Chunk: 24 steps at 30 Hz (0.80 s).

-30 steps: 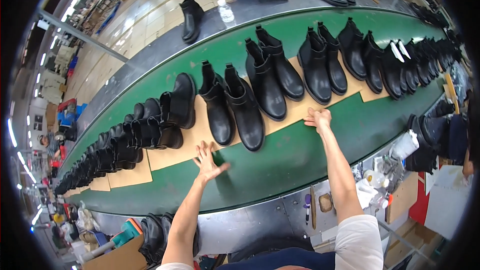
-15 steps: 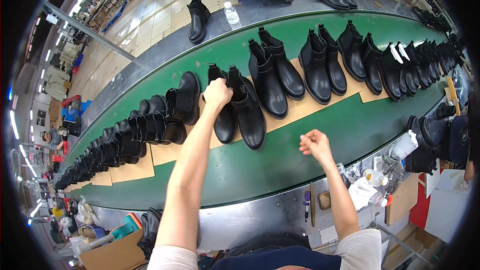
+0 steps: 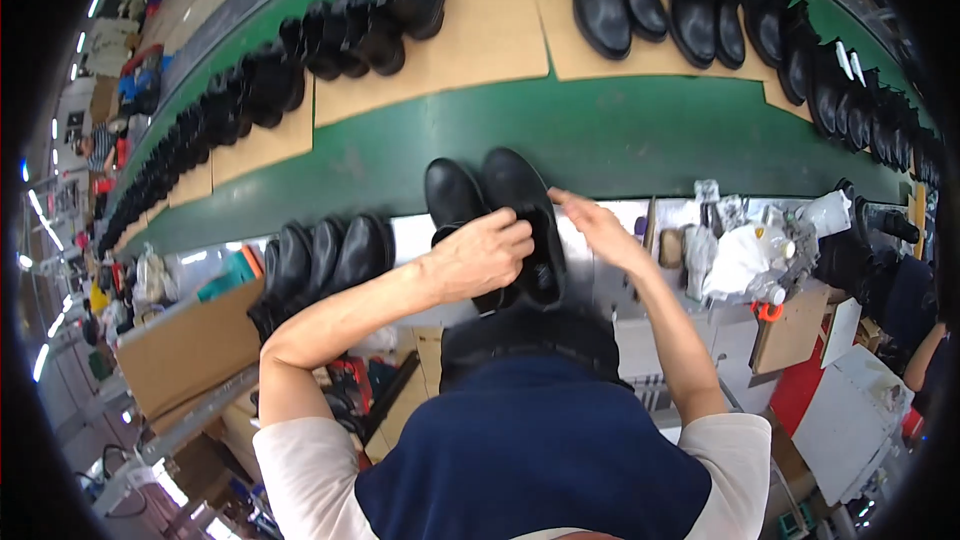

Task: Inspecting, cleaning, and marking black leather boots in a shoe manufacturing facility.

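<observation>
Two black boots (image 3: 500,225) are seen in the middle of the frame, side by side and touching. Their rounded toes are pointed toward the top of the frame, over the near edge of the green belt (image 3: 640,135). The leather is smooth and a little shiny. The boots are held up close to the body, not set down on the belt. The left boot's back part is covered by the left hand (image 3: 480,258), which is wrapped around it. The right boot is touched near its top edge by the fingers of the right hand (image 3: 592,225). The soles cannot be seen.
</observation>
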{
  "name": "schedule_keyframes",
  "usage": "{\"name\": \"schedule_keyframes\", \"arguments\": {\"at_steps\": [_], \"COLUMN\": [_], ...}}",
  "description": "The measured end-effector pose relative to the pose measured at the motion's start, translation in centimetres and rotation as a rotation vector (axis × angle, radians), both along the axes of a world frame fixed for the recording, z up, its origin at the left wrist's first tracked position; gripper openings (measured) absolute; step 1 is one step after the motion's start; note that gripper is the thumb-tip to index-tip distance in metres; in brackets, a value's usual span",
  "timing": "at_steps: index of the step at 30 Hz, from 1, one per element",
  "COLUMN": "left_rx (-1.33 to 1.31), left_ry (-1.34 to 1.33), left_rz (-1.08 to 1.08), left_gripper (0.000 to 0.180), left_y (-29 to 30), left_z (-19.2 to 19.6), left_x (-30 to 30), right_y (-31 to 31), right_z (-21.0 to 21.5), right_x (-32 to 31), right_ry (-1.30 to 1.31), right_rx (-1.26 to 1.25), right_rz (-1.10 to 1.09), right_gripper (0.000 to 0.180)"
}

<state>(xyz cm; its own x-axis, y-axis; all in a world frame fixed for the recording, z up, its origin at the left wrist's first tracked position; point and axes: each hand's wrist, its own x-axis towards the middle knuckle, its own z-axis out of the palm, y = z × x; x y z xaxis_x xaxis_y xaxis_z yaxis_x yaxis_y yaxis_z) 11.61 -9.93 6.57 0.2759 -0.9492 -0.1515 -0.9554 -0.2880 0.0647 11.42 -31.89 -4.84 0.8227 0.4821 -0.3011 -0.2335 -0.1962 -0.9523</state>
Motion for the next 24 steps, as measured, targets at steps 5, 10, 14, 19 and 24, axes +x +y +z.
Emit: {"name": "schedule_keyframes", "arguments": {"at_steps": [5,10,14,19,24], "left_rx": [-0.714,-1.336,-1.457,-1.559,-1.533], "left_ry": [0.224,1.255,1.545,1.679,1.669], "left_rz": [0.819,2.073,2.061,1.588,1.395], "left_gripper": [0.018,0.077,0.089,0.086,0.083], "left_y": [7.2,11.3,10.1,9.0,7.3], "left_z": [-0.9,-12.8,-17.0,-9.7,-5.4], "left_x": [-7.1,-10.4,-10.6,-9.6,-8.4], "right_y": [4.1,6.6,7.8,5.1,4.8], "right_z": [-2.9,-5.9,-6.5,-6.2,-4.1], "right_x": [-7.3,-8.5,-8.7,-8.6,-7.2], "right_ry": [-0.059,0.022,0.119,0.932,0.632], "right_rx": [-0.101,-0.541,-0.336,0.41,0.353], "right_rz": [-0.102,-0.261,-0.351,-0.428,-0.397], "right_gripper": [0.044,0.06,0.068,0.06,0.061]}}
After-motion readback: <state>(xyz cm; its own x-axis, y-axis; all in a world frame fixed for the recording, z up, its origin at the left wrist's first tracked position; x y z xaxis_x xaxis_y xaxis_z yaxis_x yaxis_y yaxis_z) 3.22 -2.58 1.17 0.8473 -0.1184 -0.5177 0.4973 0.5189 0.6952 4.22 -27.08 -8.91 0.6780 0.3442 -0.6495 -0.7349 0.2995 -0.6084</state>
